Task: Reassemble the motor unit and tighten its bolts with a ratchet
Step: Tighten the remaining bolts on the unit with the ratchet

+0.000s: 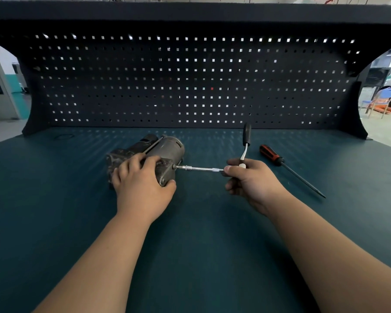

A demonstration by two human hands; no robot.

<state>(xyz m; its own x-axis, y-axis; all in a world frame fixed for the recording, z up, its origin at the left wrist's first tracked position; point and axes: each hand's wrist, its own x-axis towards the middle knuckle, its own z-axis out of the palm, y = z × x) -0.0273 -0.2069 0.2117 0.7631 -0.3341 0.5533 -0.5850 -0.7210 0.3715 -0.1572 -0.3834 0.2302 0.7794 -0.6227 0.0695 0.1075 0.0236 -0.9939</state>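
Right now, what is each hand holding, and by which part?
The right hand grips the ratchet at its head, where the extension bar joins. The left hand clamps the motor unit over its near end.

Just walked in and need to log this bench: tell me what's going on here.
A person is bolting a motor unit together on a green bench. The left hand steadies the motor; the right hand holds a ratchet whose extension meets a bolt on the motor's end. A screwdriver lies unused to the right.
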